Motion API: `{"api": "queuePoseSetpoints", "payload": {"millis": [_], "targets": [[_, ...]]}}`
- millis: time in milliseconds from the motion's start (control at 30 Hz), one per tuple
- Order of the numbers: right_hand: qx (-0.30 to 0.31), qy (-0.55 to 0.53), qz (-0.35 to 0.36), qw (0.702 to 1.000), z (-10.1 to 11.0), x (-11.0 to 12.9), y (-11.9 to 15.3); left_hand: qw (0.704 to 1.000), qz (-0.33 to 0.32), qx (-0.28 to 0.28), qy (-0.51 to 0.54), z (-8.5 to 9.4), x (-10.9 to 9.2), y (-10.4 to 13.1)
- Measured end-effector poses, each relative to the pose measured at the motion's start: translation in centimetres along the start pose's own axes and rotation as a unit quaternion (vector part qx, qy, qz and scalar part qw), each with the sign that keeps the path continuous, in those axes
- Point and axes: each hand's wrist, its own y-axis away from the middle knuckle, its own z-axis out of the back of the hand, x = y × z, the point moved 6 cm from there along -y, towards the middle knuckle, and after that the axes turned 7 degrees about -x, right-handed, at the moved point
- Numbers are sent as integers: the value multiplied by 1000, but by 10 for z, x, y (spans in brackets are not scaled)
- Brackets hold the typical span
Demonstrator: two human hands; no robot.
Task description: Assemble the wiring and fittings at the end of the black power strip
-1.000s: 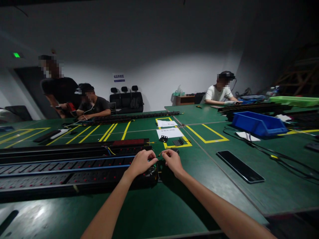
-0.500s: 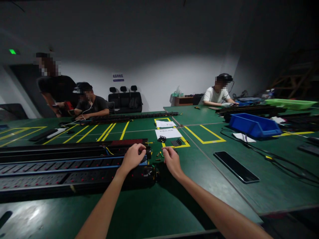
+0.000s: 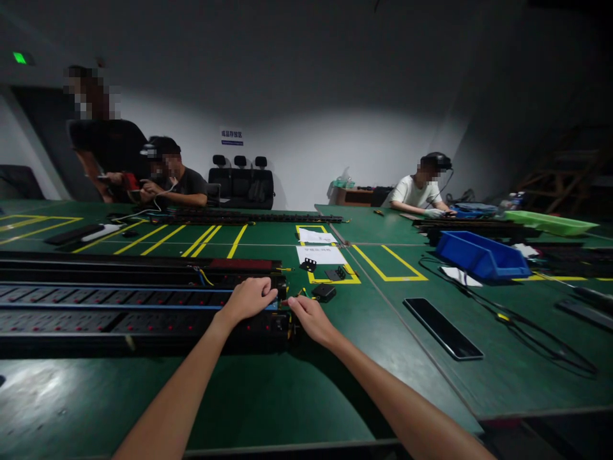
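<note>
Long black socket strips (image 3: 158, 319) with red dots and a blue-edged rail lie across the left of the green table. My left hand (image 3: 251, 298) rests on the right end of the blue-edged strip, its fingers curled; what is under them is hidden. Just beyond that end, my right hand (image 3: 309, 314) pinches something small by thumb and finger, too small to make out. Thin yellow-green wires show between and behind the hands. A small black block (image 3: 324, 292) lies behind my right hand, with black brackets (image 3: 309, 264) farther back by a white paper (image 3: 320, 255).
A phone (image 3: 443, 328) lies to the right, near black cables (image 3: 536, 338). Behind it stand a blue bin (image 3: 481, 257) and a green tray (image 3: 550, 223). Another person sits at the far right; two more people are at the far left.
My right hand has moved left, up to the strip's end. The black block behind it now shows. My left hand stays near the same end. The view has shifted slightly.
</note>
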Motion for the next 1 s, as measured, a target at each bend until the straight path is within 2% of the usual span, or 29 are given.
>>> {"api": "queuePoseSetpoints", "payload": {"millis": [200,433,633,1000], "targets": [[-6,7,19,1000,-2,-2,0,998,-20,17,-53,0,-7,2],[3,-14,10,1000,-1,0,0,997,-20,26,-67,-3,-6,2],[34,20,26,999,-3,3,3,996,-25,29,-76,-5,-6,1],[83,-9,13,996,-5,7,2,998,-11,28,-62,-6,-5,2]]}}
